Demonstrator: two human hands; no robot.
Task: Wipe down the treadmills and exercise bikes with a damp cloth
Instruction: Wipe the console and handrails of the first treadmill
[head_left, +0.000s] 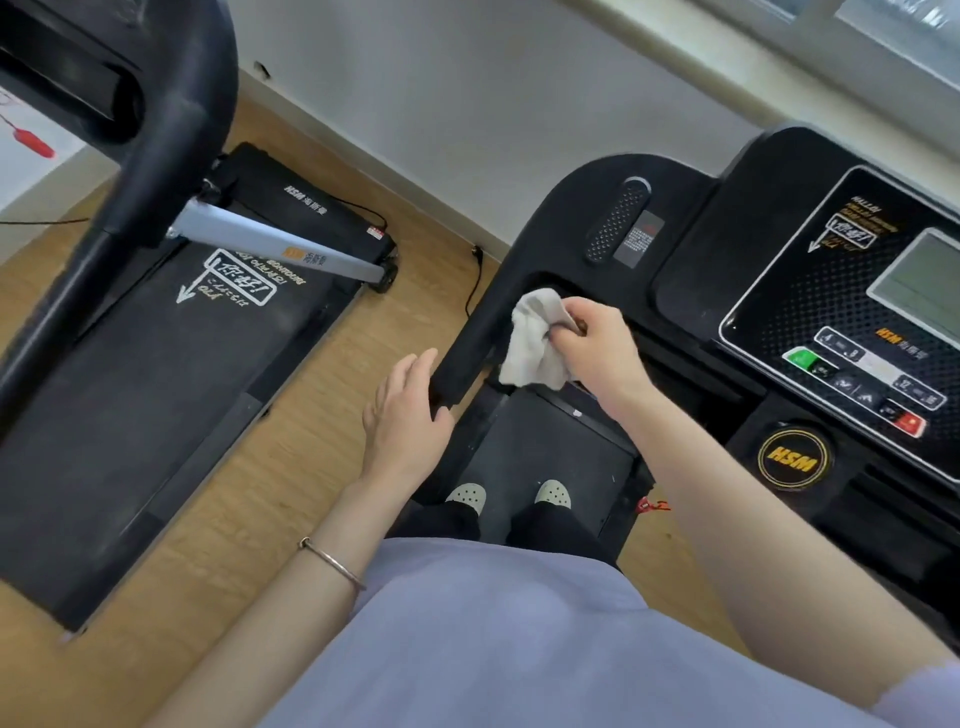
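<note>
Stood on the belt (545, 452) of the right-hand treadmill (737, 218), facing its console panel (857, 338). Gripped the cloth (535, 343) in the right hand (597, 343), fingers curled round a bunched fold, and pressed it to the inner side of the black handrail (483, 332) on the left of that machine, close to the far junction with the console housing. Laid the left hand (405, 421) against the near end of the same handrail, fingers almost straight along the outer side, thumb tucked under the tip, holding nothing. Placed the two hands near each other with the rail between them, the cloth just far and right of the left hand and touching the rail. Used a pale grey-white cloth, soft and crumpled, with loose folds hanging below the fist and dark shadow in the creases. Wore a thin bracelet (332, 564) on the left wrist and pale perforated shoes (467, 499). Stood beside a second treadmill (156, 364) on the left, apart, across a strip of wooden floor (260, 519).
</note>
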